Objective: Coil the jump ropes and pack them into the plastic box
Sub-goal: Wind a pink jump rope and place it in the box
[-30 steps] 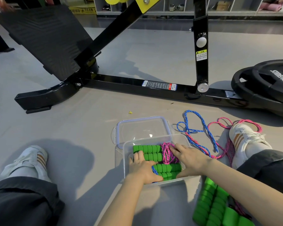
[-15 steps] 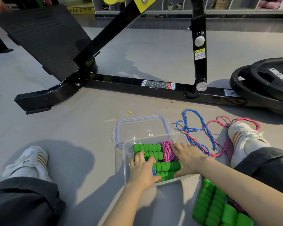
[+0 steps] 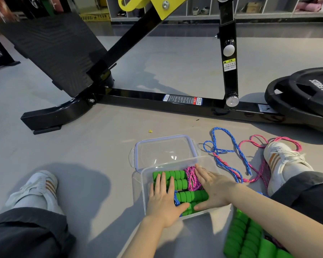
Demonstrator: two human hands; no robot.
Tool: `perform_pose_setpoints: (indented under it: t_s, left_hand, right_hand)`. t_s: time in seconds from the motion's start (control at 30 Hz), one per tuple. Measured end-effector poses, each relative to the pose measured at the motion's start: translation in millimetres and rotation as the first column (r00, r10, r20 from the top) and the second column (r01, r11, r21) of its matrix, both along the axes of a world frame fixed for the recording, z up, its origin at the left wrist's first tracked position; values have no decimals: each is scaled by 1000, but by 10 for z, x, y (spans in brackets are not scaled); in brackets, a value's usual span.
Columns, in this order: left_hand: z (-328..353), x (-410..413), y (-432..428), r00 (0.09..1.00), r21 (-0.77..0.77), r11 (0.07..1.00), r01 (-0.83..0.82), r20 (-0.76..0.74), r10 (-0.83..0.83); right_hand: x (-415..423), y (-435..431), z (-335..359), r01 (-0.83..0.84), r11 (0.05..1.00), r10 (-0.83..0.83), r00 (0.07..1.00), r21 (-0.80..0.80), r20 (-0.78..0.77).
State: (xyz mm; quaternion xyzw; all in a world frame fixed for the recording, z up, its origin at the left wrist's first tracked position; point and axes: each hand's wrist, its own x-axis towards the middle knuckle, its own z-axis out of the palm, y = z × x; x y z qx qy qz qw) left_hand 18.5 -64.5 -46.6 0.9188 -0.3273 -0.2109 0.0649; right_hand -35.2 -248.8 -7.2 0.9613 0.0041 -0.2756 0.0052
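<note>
A clear plastic box sits on the grey floor between my legs. Inside lie coiled jump ropes with green foam handles and a pink rope coil. My left hand lies flat on the handles at the box's left, fingers straight. My right hand presses flat on the ropes at the box's right. The box's clear lid lies just behind it. A loose blue rope and a pink rope sprawl on the floor to the right. More green handles lie under my right forearm.
A black gym machine frame crosses the floor behind the box. Black weight plates lie at the far right. My white shoes flank the box, the right one touching the pink rope.
My left hand has slid forward and flattened over the green handles. My right hand has stayed pressed on the ropes in the box.
</note>
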Motion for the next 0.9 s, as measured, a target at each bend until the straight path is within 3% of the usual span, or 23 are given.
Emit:
perform_pose_setpoints:
  t_s: [0.2, 0.33, 0.43, 0.57, 0.67, 0.77, 0.83, 0.9]
  left_hand:
    - [14, 54, -49, 998, -22, 997, -67, 3, 68]
    - [-2, 138, -46, 984, -113, 977, -178, -25, 176]
    - [75, 163, -84, 992, -17, 992, -126, 17, 126]
    - [152, 96, -139, 994, 119, 990, -79, 78, 71]
    - [141, 35, -254, 967, -35, 999, -25, 252, 33]
    - [164, 31, -409, 969, -196, 976, 99, 243, -50]
    - [134, 24, -477, 990, -161, 978, 134, 55, -126]
    - [95, 38, -523, 989, -158, 977, 144, 60, -136]
  right_hand:
    - [55, 50, -121, 209, 942, -197, 978, 264, -72]
    - [67, 65, -138, 276, 902, -264, 961, 333, -83]
    - [60, 87, -134, 246, 928, -245, 969, 280, -40]
    - [12, 97, -160, 261, 905, -302, 950, 337, 76]
    - [6, 70, -220, 259, 889, -344, 922, 377, 177]
    - [30, 66, -226, 292, 794, -457, 865, 533, 208]
    - [42, 45, -200, 307, 646, -596, 774, 699, 211]
    - [47, 16, -132, 285, 526, -704, 675, 801, 223]
